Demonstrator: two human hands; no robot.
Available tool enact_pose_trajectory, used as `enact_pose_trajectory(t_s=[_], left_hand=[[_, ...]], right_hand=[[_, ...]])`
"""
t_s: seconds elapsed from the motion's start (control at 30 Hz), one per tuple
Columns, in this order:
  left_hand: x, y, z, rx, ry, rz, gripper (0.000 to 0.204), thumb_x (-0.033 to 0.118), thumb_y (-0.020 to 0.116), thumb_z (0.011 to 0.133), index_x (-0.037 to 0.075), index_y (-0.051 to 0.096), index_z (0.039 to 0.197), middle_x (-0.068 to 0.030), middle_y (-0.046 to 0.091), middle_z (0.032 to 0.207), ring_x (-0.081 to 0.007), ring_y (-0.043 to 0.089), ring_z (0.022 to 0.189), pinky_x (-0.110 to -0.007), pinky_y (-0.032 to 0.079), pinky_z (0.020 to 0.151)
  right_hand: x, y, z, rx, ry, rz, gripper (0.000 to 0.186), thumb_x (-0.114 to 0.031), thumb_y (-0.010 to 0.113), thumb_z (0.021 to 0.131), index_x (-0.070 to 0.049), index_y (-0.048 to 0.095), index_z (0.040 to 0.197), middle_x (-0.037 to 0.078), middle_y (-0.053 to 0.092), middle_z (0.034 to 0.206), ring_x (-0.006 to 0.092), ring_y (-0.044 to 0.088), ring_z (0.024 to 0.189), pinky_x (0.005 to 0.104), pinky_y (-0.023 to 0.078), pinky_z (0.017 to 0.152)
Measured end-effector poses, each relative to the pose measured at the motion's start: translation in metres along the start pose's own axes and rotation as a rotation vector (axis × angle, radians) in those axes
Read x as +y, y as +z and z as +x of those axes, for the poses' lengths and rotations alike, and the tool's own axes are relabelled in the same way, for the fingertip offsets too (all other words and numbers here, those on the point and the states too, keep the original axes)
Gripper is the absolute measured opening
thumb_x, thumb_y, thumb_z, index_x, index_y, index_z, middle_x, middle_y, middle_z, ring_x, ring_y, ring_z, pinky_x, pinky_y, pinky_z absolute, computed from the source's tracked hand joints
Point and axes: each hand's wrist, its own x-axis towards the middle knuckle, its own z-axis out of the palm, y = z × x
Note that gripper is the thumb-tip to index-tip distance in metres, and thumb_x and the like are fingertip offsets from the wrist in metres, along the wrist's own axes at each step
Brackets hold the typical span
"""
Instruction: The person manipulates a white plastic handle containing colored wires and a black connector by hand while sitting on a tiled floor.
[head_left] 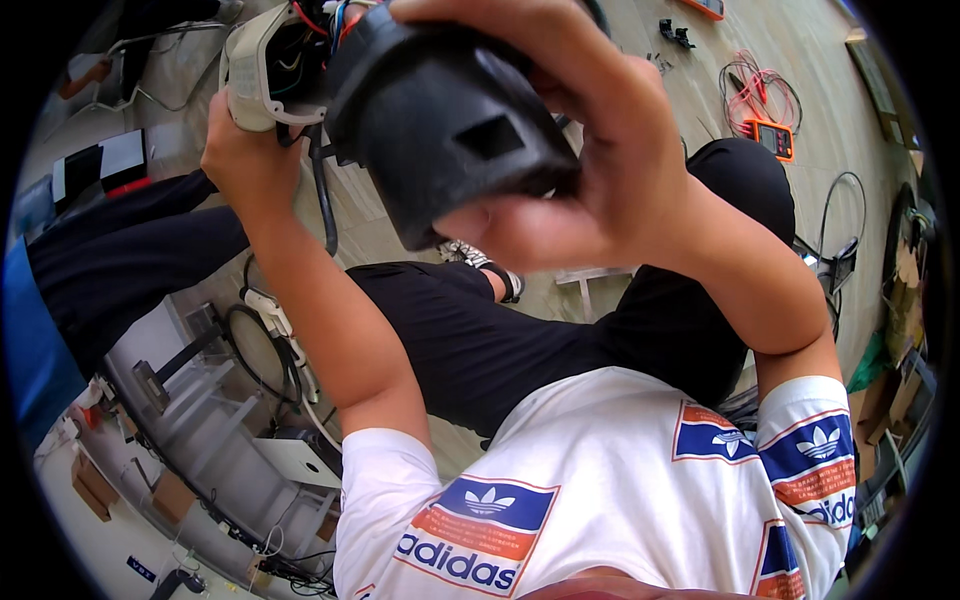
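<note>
My right hand (625,185) is wrapped around a black hollow plastic housing (450,130), held up close in front of me, with a square opening in its side. Its thumb presses on the lower edge. My left hand (250,150) grips the rim of a cream plastic housing (258,75) just to the left. Dark cables fill the inside of that cream shell, and red and blue wires (338,18) come out between the two parts. Whether the two housings touch is hidden behind the black one. A black tube (322,190) hangs below them.
On the floor to the right lie an orange multimeter (770,138) with red leads and small black parts (676,34). Another person's dark-trousered legs (130,255) are at the left. Lower left stand a grey shelf (205,400) and coiled black cable (262,350). Cardboard (880,400) is stacked at the right.
</note>
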Motion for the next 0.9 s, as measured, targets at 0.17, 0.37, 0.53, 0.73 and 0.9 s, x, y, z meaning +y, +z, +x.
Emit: enact_pose_trajectory(t_s=[0.17, 0.37, 0.53, 0.73, 0.9], left_hand=[[0.007, 0.001, 0.002, 0.024, -0.020, 0.037, 0.060, 0.022, 0.092, 0.055, 0.010, 0.062, 0.106, -0.0147, 0.071, 0.089, -0.0384, 0.068, 0.087, -0.044, 0.055, 0.075], [-0.001, -0.017, 0.003, 0.066, 0.001, 0.116, 0.063, 0.019, 0.092, 0.053, 0.011, 0.063, 0.108, -0.0143, 0.071, 0.094, -0.0370, 0.068, 0.090, -0.043, 0.054, 0.078], [0.002, -0.033, -0.012, 0.201, -0.076, 0.052, 0.067, 0.014, 0.091, 0.051, 0.009, 0.062, 0.112, -0.0144, 0.069, 0.100, -0.0361, 0.066, 0.093, -0.041, 0.053, 0.082], [0.004, -0.025, -0.023, 0.236, -0.022, 0.081, 0.069, 0.017, 0.090, 0.052, 0.007, 0.061, 0.113, -0.0137, 0.070, 0.100, -0.0362, 0.067, 0.093, -0.042, 0.054, 0.081], [0.013, -0.010, -0.031, 0.215, -0.009, 0.084, 0.067, 0.014, 0.088, 0.053, 0.007, 0.062, 0.114, -0.0128, 0.069, 0.106, -0.0352, 0.066, 0.099, -0.042, 0.054, 0.083]], right_hand=[[0.013, -0.004, -0.003, -0.066, 0.018, 0.009, 0.069, -0.025, 0.082, 0.067, -0.012, 0.056, 0.130, 0.013, 0.070, 0.103, 0.0318, 0.071, 0.083, 0.0339, 0.056, 0.074], [0.014, -0.027, 0.009, -0.483, -0.019, -0.186, 0.085, -0.030, 0.082, 0.077, 0.003, 0.041, 0.144, 0.018, 0.051, 0.140, 0.0287, 0.057, 0.124, 0.0370, 0.044, 0.104], [0.010, -0.033, 0.007, -0.613, -0.001, -0.123, 0.109, -0.052, 0.083, 0.073, 0.002, 0.029, 0.150, 0.019, 0.040, 0.147, 0.0282, 0.046, 0.133, 0.0387, 0.036, 0.110], [0.010, -0.024, -0.009, -0.322, 0.406, 0.021, 0.099, -0.045, 0.086, 0.074, -0.002, 0.035, 0.147, 0.016, 0.058, 0.123, 0.0210, 0.058, 0.110, 0.0330, 0.043, 0.097], [0.012, -0.044, 0.002, -0.355, 0.646, -0.189, 0.091, -0.041, 0.089, 0.070, 0.002, 0.046, 0.138, 0.012, 0.065, 0.106, 0.0178, 0.062, 0.095, 0.0303, 0.049, 0.086]])
